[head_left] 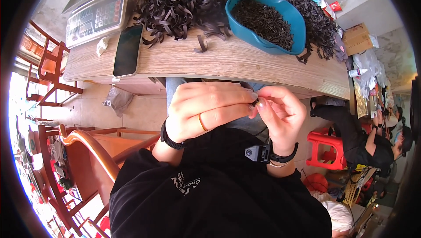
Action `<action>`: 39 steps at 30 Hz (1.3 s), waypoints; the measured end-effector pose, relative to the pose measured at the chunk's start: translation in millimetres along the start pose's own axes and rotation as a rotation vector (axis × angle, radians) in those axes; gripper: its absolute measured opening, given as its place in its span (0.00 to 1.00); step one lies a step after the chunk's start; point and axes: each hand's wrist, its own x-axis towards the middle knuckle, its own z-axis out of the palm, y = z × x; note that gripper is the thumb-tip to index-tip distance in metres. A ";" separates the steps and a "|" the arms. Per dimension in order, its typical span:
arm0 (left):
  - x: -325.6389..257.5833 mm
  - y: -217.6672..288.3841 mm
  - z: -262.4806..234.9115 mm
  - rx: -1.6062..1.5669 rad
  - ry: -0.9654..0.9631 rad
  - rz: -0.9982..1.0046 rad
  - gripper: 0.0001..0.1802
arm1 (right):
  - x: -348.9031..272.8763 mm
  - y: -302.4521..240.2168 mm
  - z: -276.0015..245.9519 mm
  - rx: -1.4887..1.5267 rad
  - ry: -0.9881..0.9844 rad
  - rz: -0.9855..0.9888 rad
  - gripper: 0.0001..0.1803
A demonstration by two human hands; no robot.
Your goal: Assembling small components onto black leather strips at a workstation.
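Observation:
My left hand (206,106) and my right hand (281,111) meet in front of my body, near the table's front edge. Between their fingertips is a small dark strip (246,85), mostly hidden by the fingers. The left fingers lie together, bent over it, and the right thumb and forefinger pinch at its end. Beyond the hands, a loose heap of dark flat strips (177,8) covers the back of the table. One curled strip (201,45) lies apart from it. Right of that heap, a teal basin (267,45) contains many short dark pieces (263,21).
On the wooden table (175,65) are a black-screened phone (128,50), a crumpled tissue (102,45) and a weighing scale (97,19). Another dark heap (313,23) lies beyond the basin. A wooden chair (94,148) stands at left; a red stool (326,150) and a seated person (364,139) are at right.

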 end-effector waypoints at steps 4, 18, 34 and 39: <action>-0.4 -4.7 0.4 0.059 -0.061 0.002 0.11 | 1.6 0.2 -1.6 0.019 -0.015 0.083 0.06; -7.5 -6.5 11.5 -0.045 0.004 -0.093 0.18 | 3.4 2.0 0.5 0.116 -0.028 0.240 0.06; -8.2 -6.5 6.4 0.095 -0.064 -0.141 0.19 | 11.8 -5.3 -12.8 0.127 -0.032 0.305 0.04; -10.1 -8.9 4.3 0.163 -0.094 -0.144 0.21 | 10.8 -4.9 -18.0 0.082 -0.003 0.305 0.04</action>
